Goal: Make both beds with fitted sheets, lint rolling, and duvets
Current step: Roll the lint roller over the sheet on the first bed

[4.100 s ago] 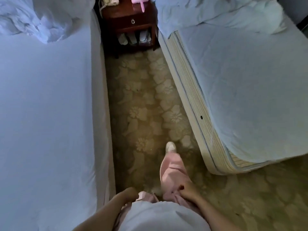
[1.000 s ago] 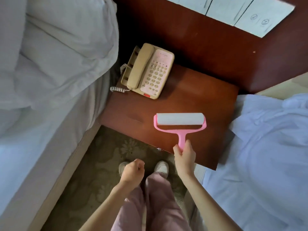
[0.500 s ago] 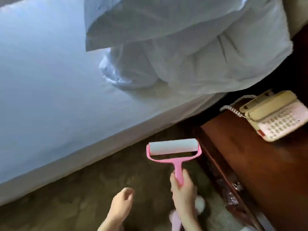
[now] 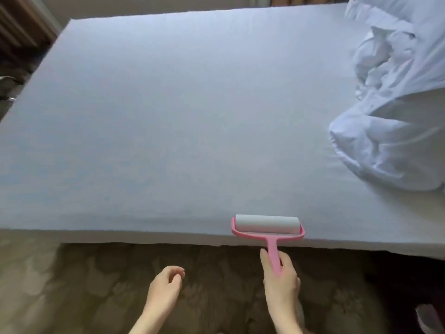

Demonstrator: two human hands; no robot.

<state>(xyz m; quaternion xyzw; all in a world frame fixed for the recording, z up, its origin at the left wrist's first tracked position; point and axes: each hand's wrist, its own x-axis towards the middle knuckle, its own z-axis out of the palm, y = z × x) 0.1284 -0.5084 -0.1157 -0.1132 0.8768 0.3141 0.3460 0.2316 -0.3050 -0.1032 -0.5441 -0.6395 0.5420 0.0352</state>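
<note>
Pink plastic makes up the frame and handle of the lint roller (image 4: 267, 226). The right hand (image 4: 281, 283) is clamped on the lower end of that handle, with the thumb up its left side and the fingers curled round behind it. Straight ahead of the grip, the roller's pale drum lies crosswise at the near edge of the bed. It sits on or just above the fitted sheet (image 4: 168, 116); from this angle the drum seems to touch the cloth, though real contact cannot be told for sure. The sheet spreads smooth and pale blue-white ahead of the grip and far off to its left, and it folds down over the mattress side just in front of the knuckles. Ahead and well to the right of the grip, a white duvet (image 4: 395, 116) lies bunched in a crumpled heap on the bed's right end, apart from the roller. To the left of the grip, the left hand (image 4: 166, 284) hangs at about the same height, fingers loosely curled and holding nothing. Under both hands lies a brown carpet (image 4: 72, 285) with a faint flower pattern.
</note>
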